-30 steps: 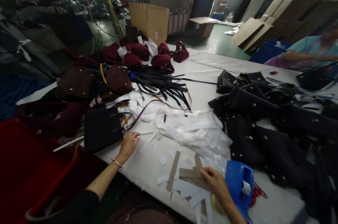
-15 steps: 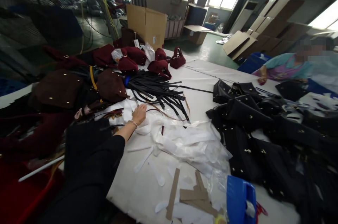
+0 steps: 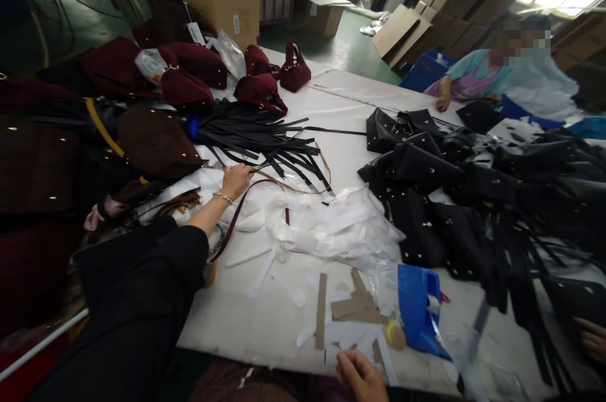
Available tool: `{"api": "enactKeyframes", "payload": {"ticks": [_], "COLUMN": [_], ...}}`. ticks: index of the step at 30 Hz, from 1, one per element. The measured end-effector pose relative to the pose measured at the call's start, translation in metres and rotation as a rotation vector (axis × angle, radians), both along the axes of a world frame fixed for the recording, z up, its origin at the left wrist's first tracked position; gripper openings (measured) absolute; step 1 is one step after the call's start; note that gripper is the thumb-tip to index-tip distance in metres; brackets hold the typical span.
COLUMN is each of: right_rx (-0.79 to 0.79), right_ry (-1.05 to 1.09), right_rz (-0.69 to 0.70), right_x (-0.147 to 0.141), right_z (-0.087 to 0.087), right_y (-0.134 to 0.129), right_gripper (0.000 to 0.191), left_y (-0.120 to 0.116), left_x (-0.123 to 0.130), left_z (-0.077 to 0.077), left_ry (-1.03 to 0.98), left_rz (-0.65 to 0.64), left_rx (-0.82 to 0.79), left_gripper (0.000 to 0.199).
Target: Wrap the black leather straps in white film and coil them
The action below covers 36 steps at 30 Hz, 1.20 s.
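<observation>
My left hand [image 3: 237, 181], with a bracelet at the wrist, reaches over the table's left side. Its fingers are pinched at the end of a thin black strap, beside a bundle of black straps [image 3: 246, 130] bound with a blue band. A narrow maroon strap [image 3: 235, 219] curves down past the wrist. Low in the view, my right hand [image 3: 362, 377] has curled fingers close to brown card strips [image 3: 357, 309] and white paper pieces. Anything inside those fingers is hidden. A yellow tape roll [image 3: 394, 334] lies up and right of it.
Maroon handbags [image 3: 189, 83] and brown bags [image 3: 156, 140] crowd the left. Crumpled white wrapping [image 3: 326, 225] covers the middle; a blue object [image 3: 419, 307] stands near the front. Black bags [image 3: 426, 175] fill the right. Another person [image 3: 492, 70] sits beyond; someone's hand [image 3: 591, 336] shows at the right edge.
My left hand has gone from lying on the white material to pinching a strap. The maroon strap now curves beside it. My right hand has entered at the bottom, and the view has tilted down.
</observation>
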State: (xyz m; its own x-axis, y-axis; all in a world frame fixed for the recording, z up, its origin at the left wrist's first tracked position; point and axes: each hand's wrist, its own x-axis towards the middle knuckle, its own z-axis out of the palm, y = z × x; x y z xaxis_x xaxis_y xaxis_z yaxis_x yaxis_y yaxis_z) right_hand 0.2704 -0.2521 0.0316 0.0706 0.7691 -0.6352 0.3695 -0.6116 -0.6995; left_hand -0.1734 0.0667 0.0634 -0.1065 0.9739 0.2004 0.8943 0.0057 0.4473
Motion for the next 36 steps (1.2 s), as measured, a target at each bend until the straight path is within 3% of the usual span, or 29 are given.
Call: {"api": "enactKeyframes", "payload": {"ticks": [5,10,14,17,20,23,25,28,32,34,36], "right_rx": [-0.002,-0.051,-0.029,0.028,-0.055,-0.174,-0.090,0.162,0.407,0.452,0.464], "right_ry": [0.340,0.876,1.013,0.791,0.645,0.796,0.859,0.843,0.807,0.791,0.759], "right_rz": [-0.167,-0.331,-0.509,-0.523,-0.505,-0.419,-0.405,-0.442,-0.483,-0.462,-0.451], "right_x": [-0.063,-0.124,-0.124,-0.105,-0.098,-0.101,-0.099,-0.075,-0.019,0.001,0.010], "right_z": [0.028,0.061,0.070,0.064,0.052,0.048,0.056,0.086,0.146,0.167,0.171], "right_y": [0.057,0.114,0.143,0.147,0.142,0.144,0.155,0.182,0.200,0.192,0.176], "right_gripper": [0.068,0.071,0.046,0.040,0.036,0.034,0.035,0.033,0.038,0.043,0.047], "left_y": [-0.071,-0.170,-0.234,-0.265,-0.282,-0.289,-0.290,-0.295,-0.306,-0.304,-0.292], "left_x": [0.046,0.097,0.114,0.120,0.131,0.143,0.147,0.143,0.130,0.127,0.128], "left_z": [0.024,0.017,0.003,0.001,0.000,-0.006,-0.017,-0.043,-0.076,-0.080,-0.074], "left_ry": [0.094,0.048,-0.045,-0.091,-0.101,-0.089,-0.054,0.080,0.315,0.344,0.312], "left_rz": [-0.257,-0.595,-0.810,-0.951,-1.070,-1.189,-1.238,-1.232,-1.108,-1.078,-1.122], "left_rx": [0.129,0.212,0.130,0.028,-0.067,-0.172,-0.272,-0.426,-0.684,-0.787,-0.856], "left_gripper": [0.021,0.017,0.018,0.022,0.020,0.014,0.015,0.018,0.025,0.028,0.025]}}
